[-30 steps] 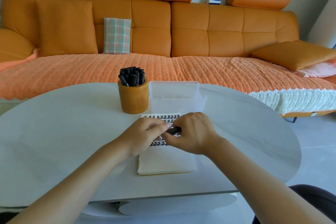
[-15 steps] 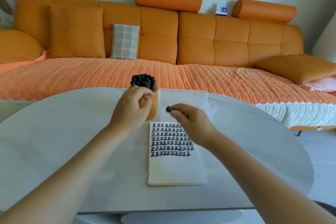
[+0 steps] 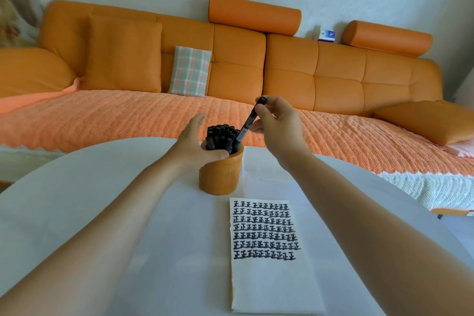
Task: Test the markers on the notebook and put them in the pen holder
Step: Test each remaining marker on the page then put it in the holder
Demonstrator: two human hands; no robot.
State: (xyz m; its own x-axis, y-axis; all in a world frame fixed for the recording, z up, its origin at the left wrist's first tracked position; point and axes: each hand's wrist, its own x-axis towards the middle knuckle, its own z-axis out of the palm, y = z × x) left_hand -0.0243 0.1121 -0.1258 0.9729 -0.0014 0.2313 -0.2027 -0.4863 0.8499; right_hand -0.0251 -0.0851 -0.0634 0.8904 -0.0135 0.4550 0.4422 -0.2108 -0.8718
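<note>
An orange pen holder [image 3: 220, 176] stands on the white table, packed with several black markers [image 3: 220, 134]. My left hand [image 3: 195, 142] wraps the holder's rim and the bundle of markers from the left. My right hand [image 3: 275, 124] pinches a capped black marker [image 3: 250, 120], tilted, its lower end dipping into the holder's right side. The notebook [image 3: 269, 277] lies in front of the holder, its upper half covered by rows of black test marks.
The round white table [image 3: 77, 200] runs to an edge at the right. Behind it stands an orange sofa [image 3: 282, 67] with cushions and a woven cover. A clear plastic box, mostly hidden by my right arm, sits just right of the holder.
My right hand rose from above the notebook and brought the marker to the holder. My left hand moved onto the holder's rim. The camera tilted upward.
</note>
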